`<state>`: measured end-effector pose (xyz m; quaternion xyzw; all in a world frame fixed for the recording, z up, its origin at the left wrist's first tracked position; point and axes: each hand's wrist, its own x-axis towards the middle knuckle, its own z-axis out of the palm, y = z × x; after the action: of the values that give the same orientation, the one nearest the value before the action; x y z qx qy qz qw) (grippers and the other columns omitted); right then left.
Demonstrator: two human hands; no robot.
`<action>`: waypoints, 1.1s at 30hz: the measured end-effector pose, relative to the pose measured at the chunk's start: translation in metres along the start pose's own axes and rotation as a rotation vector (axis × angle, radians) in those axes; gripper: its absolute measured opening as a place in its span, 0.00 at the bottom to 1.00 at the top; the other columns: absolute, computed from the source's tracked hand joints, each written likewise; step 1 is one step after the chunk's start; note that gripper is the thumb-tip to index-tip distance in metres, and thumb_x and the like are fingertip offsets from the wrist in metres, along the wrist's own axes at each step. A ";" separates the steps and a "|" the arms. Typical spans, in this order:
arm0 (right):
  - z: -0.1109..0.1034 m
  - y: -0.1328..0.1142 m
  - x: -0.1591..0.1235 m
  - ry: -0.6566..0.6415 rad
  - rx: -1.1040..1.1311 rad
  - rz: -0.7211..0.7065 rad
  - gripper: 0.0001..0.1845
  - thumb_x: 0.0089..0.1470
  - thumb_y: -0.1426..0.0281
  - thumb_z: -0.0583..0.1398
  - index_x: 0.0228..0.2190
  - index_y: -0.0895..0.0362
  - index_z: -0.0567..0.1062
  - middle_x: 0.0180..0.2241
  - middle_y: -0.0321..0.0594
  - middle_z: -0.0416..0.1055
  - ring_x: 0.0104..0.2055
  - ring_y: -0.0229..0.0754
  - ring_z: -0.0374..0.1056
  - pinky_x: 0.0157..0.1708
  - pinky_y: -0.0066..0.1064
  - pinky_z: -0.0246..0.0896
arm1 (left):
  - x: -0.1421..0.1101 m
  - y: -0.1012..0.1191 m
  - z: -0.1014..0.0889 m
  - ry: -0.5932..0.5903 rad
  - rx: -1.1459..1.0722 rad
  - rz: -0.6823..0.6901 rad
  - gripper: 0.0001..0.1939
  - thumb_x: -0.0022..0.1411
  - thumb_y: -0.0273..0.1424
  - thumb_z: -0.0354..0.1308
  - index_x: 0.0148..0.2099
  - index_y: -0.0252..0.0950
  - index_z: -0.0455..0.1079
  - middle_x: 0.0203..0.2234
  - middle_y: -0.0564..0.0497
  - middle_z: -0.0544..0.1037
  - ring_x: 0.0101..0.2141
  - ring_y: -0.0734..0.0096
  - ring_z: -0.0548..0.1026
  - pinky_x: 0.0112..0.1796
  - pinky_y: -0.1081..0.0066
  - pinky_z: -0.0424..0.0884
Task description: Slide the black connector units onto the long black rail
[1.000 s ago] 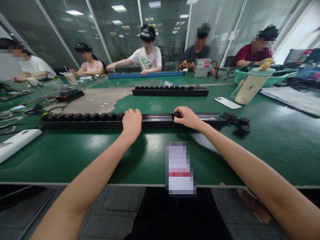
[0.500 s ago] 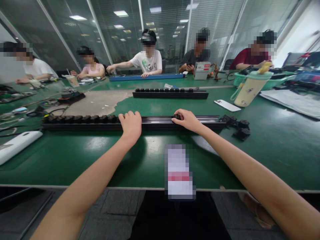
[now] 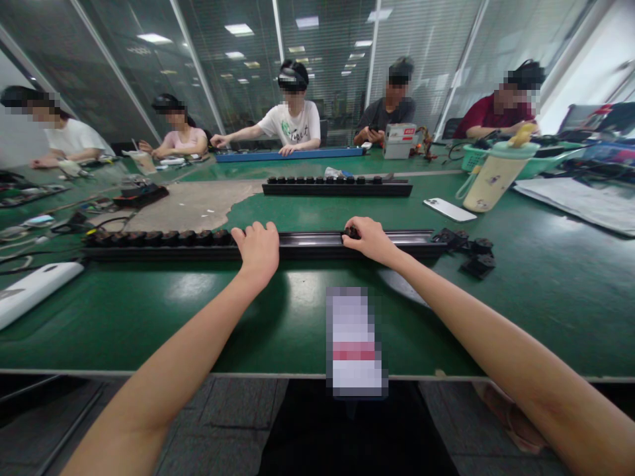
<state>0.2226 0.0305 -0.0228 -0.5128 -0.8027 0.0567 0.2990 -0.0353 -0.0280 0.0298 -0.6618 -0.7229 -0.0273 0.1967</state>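
head view: the left hand (image 3: 258, 251) lies open, fingers spread on the black rail (image 3: 307, 244), holding nothing visible; the right hand (image 3: 370, 239) closes narrowly on a black connector block (image 3: 352, 233) on the rail; a row of blocks (image 3: 159, 237) fills the rail's left part; bare rail lies between the hands; loose blocks (image 3: 469, 254) sit past its right end

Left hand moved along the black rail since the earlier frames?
Yes: the left hand has shifted slightly left along the black rail, closer to its left end.
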 end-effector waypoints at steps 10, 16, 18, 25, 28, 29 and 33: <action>0.003 0.000 0.001 0.030 -0.020 0.005 0.08 0.58 0.63 0.60 0.37 0.53 0.70 0.45 0.48 0.79 0.49 0.55 0.69 0.47 0.43 0.57 | -0.001 -0.001 0.004 0.022 0.014 0.005 0.20 0.73 0.24 0.40 0.56 0.30 0.71 0.50 0.31 0.79 0.52 0.41 0.77 0.54 0.49 0.63; 0.001 0.000 0.001 0.018 -0.052 -0.006 0.08 0.59 0.63 0.60 0.37 0.54 0.71 0.45 0.48 0.78 0.48 0.54 0.70 0.47 0.42 0.58 | -0.001 -0.001 0.008 0.029 0.013 0.011 0.20 0.74 0.24 0.40 0.57 0.29 0.71 0.50 0.30 0.79 0.52 0.41 0.77 0.55 0.48 0.62; 0.001 0.002 0.002 0.008 -0.060 -0.004 0.08 0.59 0.63 0.60 0.38 0.54 0.71 0.44 0.48 0.78 0.48 0.54 0.70 0.47 0.43 0.59 | -0.001 0.000 0.008 0.033 0.015 0.013 0.20 0.74 0.23 0.40 0.56 0.28 0.71 0.50 0.30 0.78 0.52 0.40 0.77 0.55 0.48 0.62; -0.002 0.008 0.005 -0.037 -0.040 -0.024 0.09 0.60 0.62 0.60 0.38 0.54 0.73 0.43 0.48 0.77 0.47 0.53 0.69 0.49 0.43 0.61 | -0.001 0.000 0.006 0.027 0.027 0.015 0.20 0.74 0.23 0.39 0.56 0.29 0.70 0.50 0.30 0.78 0.52 0.40 0.77 0.55 0.49 0.63; -0.003 0.009 0.006 -0.043 -0.042 -0.029 0.09 0.60 0.62 0.60 0.38 0.55 0.73 0.42 0.48 0.78 0.46 0.52 0.70 0.49 0.43 0.61 | -0.001 0.000 0.006 0.019 0.026 0.018 0.20 0.74 0.23 0.39 0.56 0.29 0.70 0.50 0.30 0.78 0.52 0.40 0.77 0.55 0.49 0.63; -0.003 0.010 0.006 -0.045 -0.044 -0.034 0.09 0.60 0.62 0.60 0.38 0.55 0.73 0.42 0.48 0.78 0.46 0.52 0.70 0.49 0.43 0.61 | -0.001 0.000 0.006 0.019 0.028 0.017 0.20 0.74 0.23 0.39 0.56 0.29 0.70 0.50 0.30 0.78 0.52 0.40 0.77 0.55 0.49 0.63; -0.006 0.013 0.006 -0.045 -0.052 -0.063 0.09 0.60 0.63 0.60 0.37 0.55 0.74 0.40 0.48 0.78 0.43 0.51 0.69 0.48 0.41 0.61 | -0.001 0.001 0.006 0.019 0.029 0.011 0.20 0.74 0.23 0.39 0.56 0.30 0.70 0.50 0.31 0.79 0.52 0.41 0.77 0.56 0.49 0.62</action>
<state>0.2341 0.0401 -0.0202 -0.4933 -0.8263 0.0380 0.2693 -0.0361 -0.0274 0.0240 -0.6626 -0.7177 -0.0220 0.2130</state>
